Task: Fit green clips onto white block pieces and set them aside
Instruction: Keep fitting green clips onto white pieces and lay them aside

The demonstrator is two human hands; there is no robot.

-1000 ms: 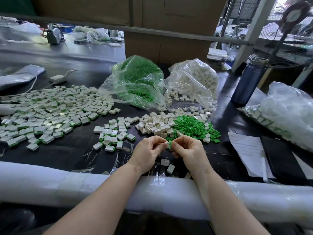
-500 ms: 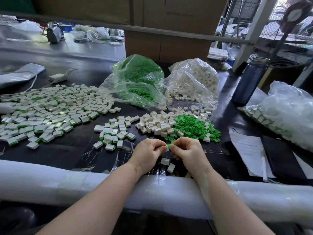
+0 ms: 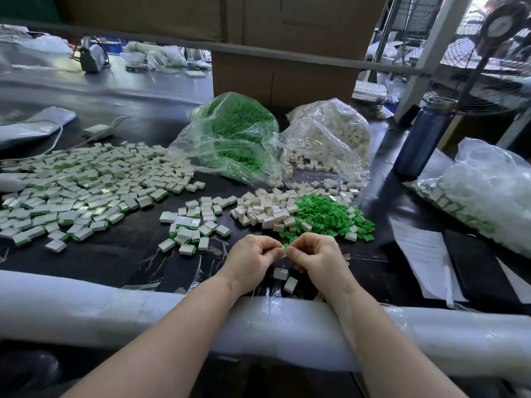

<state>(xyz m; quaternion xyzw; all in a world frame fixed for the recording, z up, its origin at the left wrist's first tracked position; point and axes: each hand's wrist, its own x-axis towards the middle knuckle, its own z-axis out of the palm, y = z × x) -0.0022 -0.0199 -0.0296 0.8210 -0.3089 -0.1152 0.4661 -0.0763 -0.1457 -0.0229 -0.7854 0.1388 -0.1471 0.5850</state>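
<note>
My left hand (image 3: 253, 261) and my right hand (image 3: 317, 258) meet fingertip to fingertip just above the near table edge. Between them they pinch a small white block with a green clip (image 3: 285, 247) at its top; most of the block is hidden by the fingers. Behind the hands lie a heap of loose green clips (image 3: 330, 216) and a heap of bare white blocks (image 3: 264, 208). Two white blocks (image 3: 284, 278) lie on the table under my hands. Fitted pieces sit in a small group (image 3: 192, 225) and a wide spread (image 3: 74, 191) to the left.
A bag of green clips (image 3: 235, 133) and a bag of white blocks (image 3: 330, 136) stand at the back. A blue bottle (image 3: 422, 139), papers (image 3: 422, 254) and another filled bag (image 3: 488, 191) are on the right. A padded white roll (image 3: 115, 311) lines the near edge.
Both hands stay together at the same spot, shifting only slightly as the fingers work the green clip against the white block.
</note>
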